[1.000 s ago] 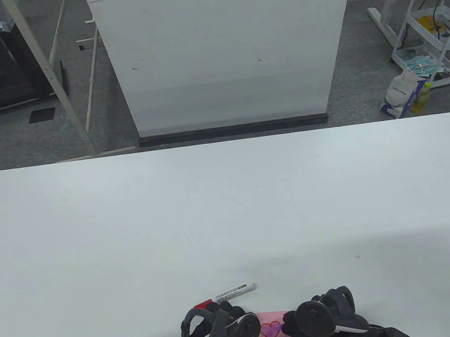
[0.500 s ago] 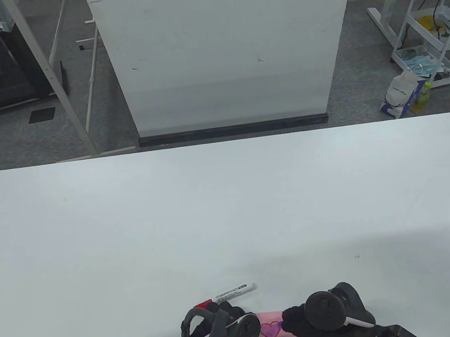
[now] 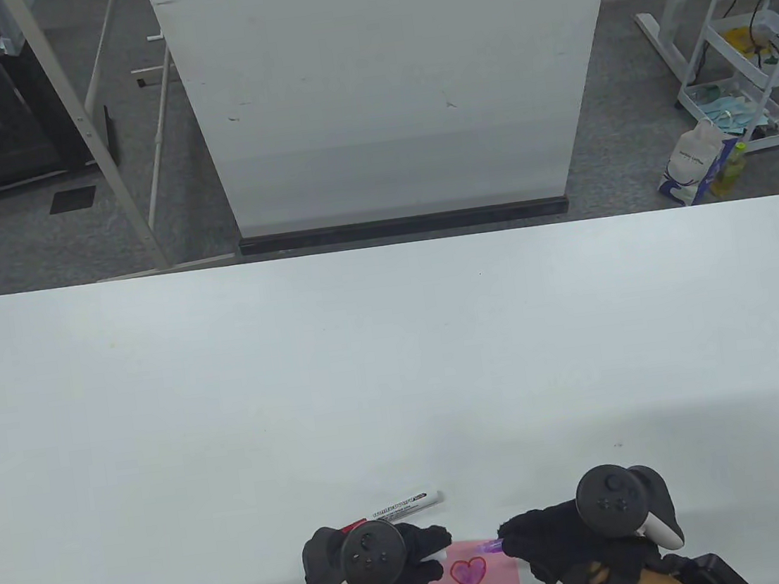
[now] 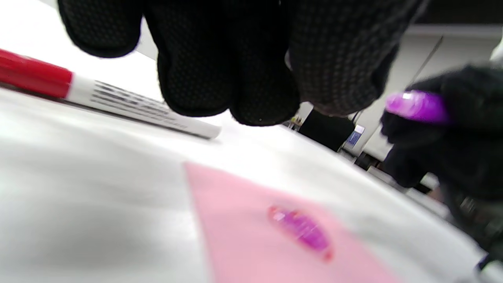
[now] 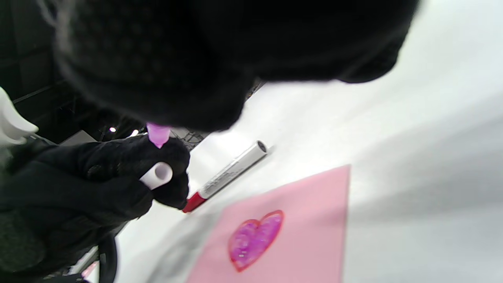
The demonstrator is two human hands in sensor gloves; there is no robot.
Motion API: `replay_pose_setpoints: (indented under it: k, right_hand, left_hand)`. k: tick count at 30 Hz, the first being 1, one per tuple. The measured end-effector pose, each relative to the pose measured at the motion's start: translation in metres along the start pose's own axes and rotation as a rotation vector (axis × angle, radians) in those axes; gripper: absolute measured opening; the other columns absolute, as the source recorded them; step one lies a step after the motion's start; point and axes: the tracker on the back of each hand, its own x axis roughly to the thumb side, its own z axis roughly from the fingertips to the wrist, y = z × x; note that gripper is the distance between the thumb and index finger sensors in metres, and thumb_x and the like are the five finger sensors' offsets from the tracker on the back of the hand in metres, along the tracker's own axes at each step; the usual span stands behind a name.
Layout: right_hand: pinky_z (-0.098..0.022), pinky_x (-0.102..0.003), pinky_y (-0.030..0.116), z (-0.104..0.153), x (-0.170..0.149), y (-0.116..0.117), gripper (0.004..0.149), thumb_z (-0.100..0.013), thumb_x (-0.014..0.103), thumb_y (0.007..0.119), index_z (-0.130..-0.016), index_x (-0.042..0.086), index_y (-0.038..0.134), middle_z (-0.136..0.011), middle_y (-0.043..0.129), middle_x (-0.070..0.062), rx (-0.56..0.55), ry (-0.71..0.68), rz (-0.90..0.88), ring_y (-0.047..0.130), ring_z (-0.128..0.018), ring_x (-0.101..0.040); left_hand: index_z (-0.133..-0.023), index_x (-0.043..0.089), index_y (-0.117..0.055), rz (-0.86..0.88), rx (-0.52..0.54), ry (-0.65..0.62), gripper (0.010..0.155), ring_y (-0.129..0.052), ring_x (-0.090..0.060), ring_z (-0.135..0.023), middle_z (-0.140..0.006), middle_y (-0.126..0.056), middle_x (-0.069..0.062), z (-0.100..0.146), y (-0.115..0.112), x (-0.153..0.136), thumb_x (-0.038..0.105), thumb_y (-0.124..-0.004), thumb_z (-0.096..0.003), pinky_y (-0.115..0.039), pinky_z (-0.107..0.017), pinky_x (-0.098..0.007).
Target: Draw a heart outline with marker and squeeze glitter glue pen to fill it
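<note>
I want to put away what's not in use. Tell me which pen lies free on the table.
The red-capped white marker, lying on the table beyond the left hand. The purple glitter pen is in the right hand's grip.

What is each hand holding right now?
Left hand: pinches a small white cap.
Right hand: grips the purple glitter glue pen.

A smooth, matt white desk [image 3: 232, 396] is seen beneath matt pink paper [image 3: 499, 580], a glossy plastic marker [image 3: 405, 506] and knitted, dotted-textured black gloves [image 4: 228, 78].
</note>
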Motion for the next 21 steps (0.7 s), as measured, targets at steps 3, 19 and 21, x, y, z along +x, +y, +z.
replay_pose_setpoints:
  k: [3,19,21]
  right_hand:
    - [-0.041,-0.042,0.087,0.002,0.003,-0.002,0.045,-0.039,0.044,0.081,-0.068,0.014,0.096,-0.022,0.104,0.002,-0.004,-0.026,-0.03,0.098,-0.005,-0.013]
    - [-0.042,-0.041,0.087,0.007,0.01,0.011,0.046,-0.04,0.045,0.079,-0.069,0.013,0.095,-0.024,0.104,0.002,0.029,-0.087,-0.06,0.099,-0.007,-0.013]
    - [-0.042,-0.041,0.087,0.008,0.009,0.013,0.047,-0.04,0.045,0.078,-0.069,0.013,0.095,-0.024,0.104,0.003,0.024,-0.083,-0.061,0.099,-0.007,-0.013]
  left_hand:
    - [-0.085,0.032,-0.085,0.076,0.05,-0.037,0.045,-0.096,-0.027,-0.071,-0.079,-0.098,0.004,0.002,0.004,-0.002,0.037,-0.09,-0.0407,-0.07,-0.062,-0.061]
    - [-0.084,0.035,-0.084,0.174,0.039,-0.18,0.044,-0.096,-0.024,-0.07,-0.079,-0.098,0.008,0.003,-0.01,0.019,0.039,-0.089,-0.0404,-0.071,-0.062,-0.059]
    - [-0.084,0.035,-0.085,0.154,0.05,-0.181,0.044,-0.097,-0.024,-0.068,-0.078,-0.098,0.006,0.004,-0.012,0.02,0.039,-0.089,-0.0405,-0.072,-0.061,-0.058]
